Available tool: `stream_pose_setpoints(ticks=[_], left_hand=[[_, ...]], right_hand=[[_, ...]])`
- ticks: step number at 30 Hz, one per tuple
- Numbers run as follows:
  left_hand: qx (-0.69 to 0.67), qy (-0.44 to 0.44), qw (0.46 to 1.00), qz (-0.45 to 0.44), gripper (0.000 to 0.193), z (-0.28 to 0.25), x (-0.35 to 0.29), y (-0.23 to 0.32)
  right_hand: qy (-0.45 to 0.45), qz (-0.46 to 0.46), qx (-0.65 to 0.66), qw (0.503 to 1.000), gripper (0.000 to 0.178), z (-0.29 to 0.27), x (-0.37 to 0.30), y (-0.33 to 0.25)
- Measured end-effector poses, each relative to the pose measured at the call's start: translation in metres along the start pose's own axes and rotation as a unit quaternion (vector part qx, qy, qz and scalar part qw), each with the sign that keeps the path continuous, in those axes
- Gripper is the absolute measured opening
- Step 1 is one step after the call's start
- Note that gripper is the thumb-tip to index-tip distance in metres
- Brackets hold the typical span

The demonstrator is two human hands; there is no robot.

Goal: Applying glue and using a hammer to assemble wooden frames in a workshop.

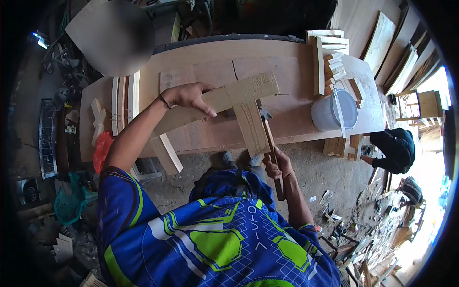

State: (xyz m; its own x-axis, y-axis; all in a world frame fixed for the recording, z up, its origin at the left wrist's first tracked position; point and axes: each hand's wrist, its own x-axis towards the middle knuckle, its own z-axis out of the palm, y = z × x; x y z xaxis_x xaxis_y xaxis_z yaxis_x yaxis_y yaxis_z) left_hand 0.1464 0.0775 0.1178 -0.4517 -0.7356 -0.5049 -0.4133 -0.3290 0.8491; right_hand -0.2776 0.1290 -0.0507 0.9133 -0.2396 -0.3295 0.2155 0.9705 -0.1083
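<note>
Lying across the middle of the wooden counter, a T-shaped piece made of two flat boards is the thing both hands attend to: one long board runs at a slant from lower left to upper right, its upper end dusted with sawdust, and a shorter board crosses beneath it and juts toward the person past the counter's near edge. The left hand rests flat on top of the long board, fingers stretched along it and thumb spread toward the crossing, pressing it down rather than curling round it. The right hand is below the counter's edge, its grip closed round the wooden handle of a hammer; the dark head sits up near the joint of the two boards, just beside the short board's right edge, though whether it touches the wood cannot be told. Left of the left forearm, several pale narrow strips lie side by side on the counter, and a loose lath leans out under the long board's lower end. To the right stands a grey bucket with a pale stick resting across it, and behind it a stack of short cut slats. A red plastic bag hangs by the counter's left corner. Beyond the right corner a person in dark clothing crouches on the dusty floor among scrap wood.
</note>
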Motion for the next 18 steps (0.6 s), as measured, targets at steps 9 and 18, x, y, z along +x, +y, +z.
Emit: stream_pose_setpoints(ticks=[9, 18], left_hand=[[0.17, 0.061, 0.983, 0.035, 0.071, -0.004, 0.002, -0.003], [0.427, 0.293, 0.852, 0.074, 0.051, 0.012, 0.049, -0.035]], right_hand=[[0.161, -0.07, -0.208, 0.962, 0.04, 0.033, -0.002, -0.013], [0.371, -0.429, -0.608, 0.555, 0.009, 0.147, -0.018, -0.052]])
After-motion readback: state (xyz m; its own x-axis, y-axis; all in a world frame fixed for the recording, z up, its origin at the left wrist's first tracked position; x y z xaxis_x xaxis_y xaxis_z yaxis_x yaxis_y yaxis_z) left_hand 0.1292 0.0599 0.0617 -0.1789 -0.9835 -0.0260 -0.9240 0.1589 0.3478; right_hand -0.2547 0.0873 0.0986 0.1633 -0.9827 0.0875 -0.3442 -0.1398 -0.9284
